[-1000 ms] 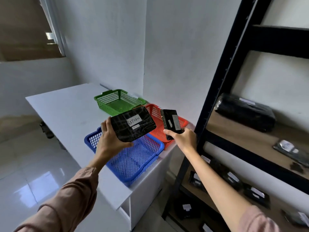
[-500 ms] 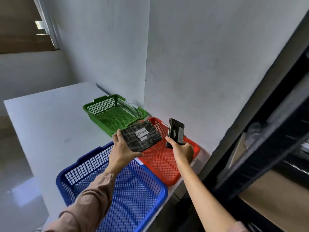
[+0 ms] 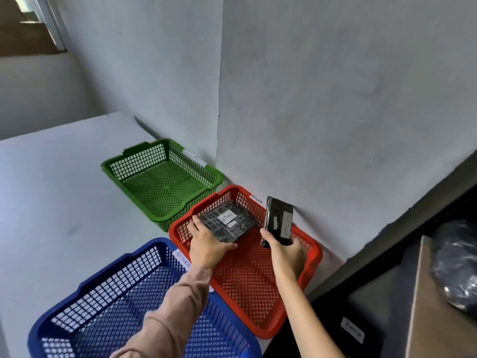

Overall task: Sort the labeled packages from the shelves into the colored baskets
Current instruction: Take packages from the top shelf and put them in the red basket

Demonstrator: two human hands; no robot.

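Whereas a second ago both packages were held up in the air, the left hand (image 3: 206, 244) has now lowered its flat black plastic-wrapped package (image 3: 228, 224) into the red mesh plastic basket (image 3: 313, 257). The package lies just beyond the fingertips, thumb on top and fingers curled under its near edge. Grip not yet released; cannot tell if it rests on the mesh floor.

The right hand (image 3: 286, 250) grips the narrow black wrapped package (image 3: 280, 220) by its lower end, upright, directly above the hand and over the same basket's far corner.

Judgement: first drop nearly complete, second to follow into the same basket.

Writing:
- Flat package, white label: "RETURN", handwritten.
- Narrow package, long label running sideways: appears to read "RETURN", first letters unclear.
- Red basket tag (image 3: 256, 198), just beyond the left hand: "RETURN". It matches the labels.
- Blue mesh basket (image 3: 144, 251), beside the left wrist: tag in blue ink, illegible.
- Green mesh basket (image 3: 111, 165), well beyond the left hand: tag blurred.

All three baskets sit on the white bench (image 3: 51, 202).
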